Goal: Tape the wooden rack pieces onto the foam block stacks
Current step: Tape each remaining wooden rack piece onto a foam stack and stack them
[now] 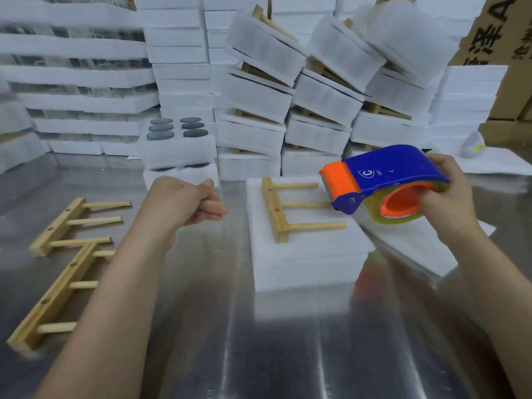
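Pale three-peg rack [275, 211] flat on white foam stack [312, 256] — right hand [450, 204] grips dispenser [388, 171], left hand [197, 203] clenched.

bright, even indoor light, cool white cast
overhead light leaves streaky glare on the metal table [288, 355]; soft shadow under the foam block stack [308, 254]. motion blur on the left hand [198, 204] and nearest rack pieces [49, 300]; tape dispenser [394, 168] in the right hand [449, 203] fairly sharp. wide-angle bending at the frame edges.

We log two bare forearms, left forearm [123, 289] and right forearm [495, 286], uncovered to the frame edge; left hand [198, 205] and right hand [449, 197] bare too.
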A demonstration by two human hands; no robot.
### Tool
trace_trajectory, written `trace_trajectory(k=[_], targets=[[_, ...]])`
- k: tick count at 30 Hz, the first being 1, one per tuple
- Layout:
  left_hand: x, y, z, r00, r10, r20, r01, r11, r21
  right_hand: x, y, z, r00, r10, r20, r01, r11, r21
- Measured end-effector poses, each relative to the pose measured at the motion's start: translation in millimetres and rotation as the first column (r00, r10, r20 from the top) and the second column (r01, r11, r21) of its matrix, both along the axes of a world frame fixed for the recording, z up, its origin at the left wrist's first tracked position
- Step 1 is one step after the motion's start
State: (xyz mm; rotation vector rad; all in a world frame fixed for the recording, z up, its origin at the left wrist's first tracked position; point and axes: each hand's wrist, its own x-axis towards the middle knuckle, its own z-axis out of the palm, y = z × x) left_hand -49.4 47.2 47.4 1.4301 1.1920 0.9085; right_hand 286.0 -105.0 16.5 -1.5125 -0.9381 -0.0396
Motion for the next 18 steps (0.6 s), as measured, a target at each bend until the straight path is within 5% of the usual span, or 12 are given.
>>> trace_trajectory(k=[4, 6, 10, 14, 18], targets=[[10.0, -3.2, -14.7, 0.992, -0.024, -0.124, 0.03, 0.998, 0.046, 2.9, 0.9, -8.6, 1.0, -0.023, -0.02, 0.023, 1.0, -0.02], [13.6, -4.2, -24.9, 0.95, -0.025, -0.312, 0.072, 0.988, 0.138, 4.7, 1.3, -12.2, 0.999, -0.023, -0.034, 0.022, 0.999, -0.037], [22.8, -9.5, -36.3, 0.707, 0.137, -0.694, 0.098, 0.953, 0.288, 7.6, 2.7, -18.6, 0.998, -0.012, -0.058, 0.009, 0.999, -0.05], [40.3, -23.6, -43.6, 0.54, 0.271, -0.797, 0.176, 0.889, 0.422, 7.8, 3.1, -25.4, 0.998, 0.013, -0.066, -0.019, 0.996, -0.083], [55.4, -33.6, -59.9, 0.373, 0.258, -0.891, 0.321, 0.865, 0.385, 6.5, 2.7, -30.4, 0.997, 0.033, -0.076, -0.042, 0.993, -0.109]])
